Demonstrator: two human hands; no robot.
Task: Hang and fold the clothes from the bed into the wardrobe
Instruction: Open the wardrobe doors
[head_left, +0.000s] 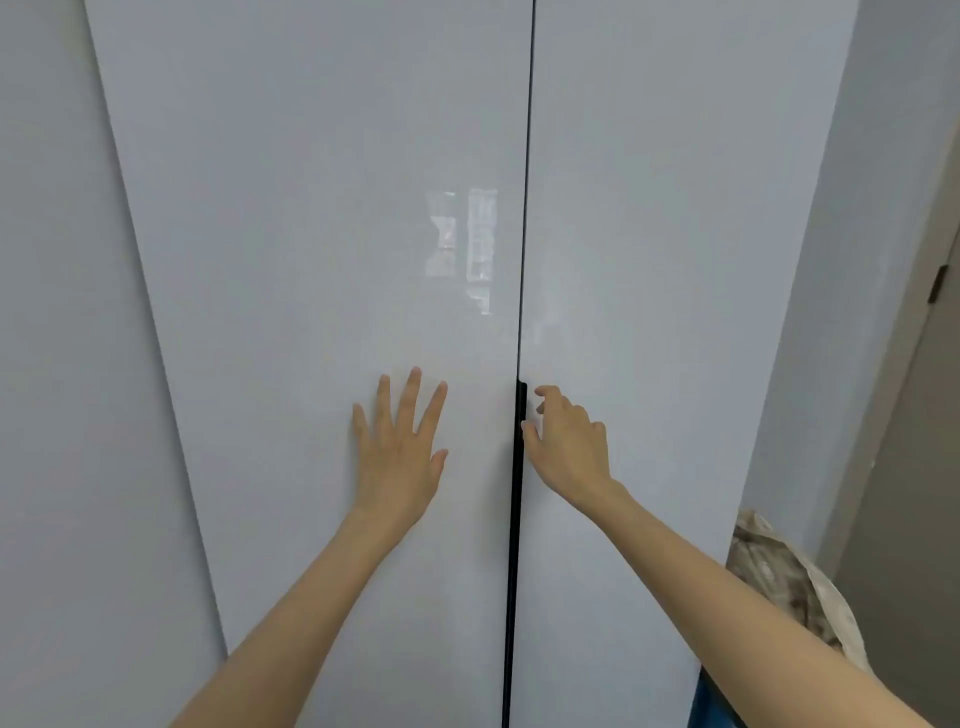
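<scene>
While the tall glossy pale-grey wardrobe (649, 208) stands shut right in front, its slim black handle strip (514, 519) runs upright down the centre seam. Left hand (397, 457) lies flat on the left door (291, 312), fingers spread. Right hand (571, 447), fingers loosely bent and clasping nothing, reaches the strip. A crumpled pale bag (779, 571) crowds the wardrobe's right edge.

No legible text, label, brand, number or sign on the glossy wardrobe doors (322, 260).
</scene>
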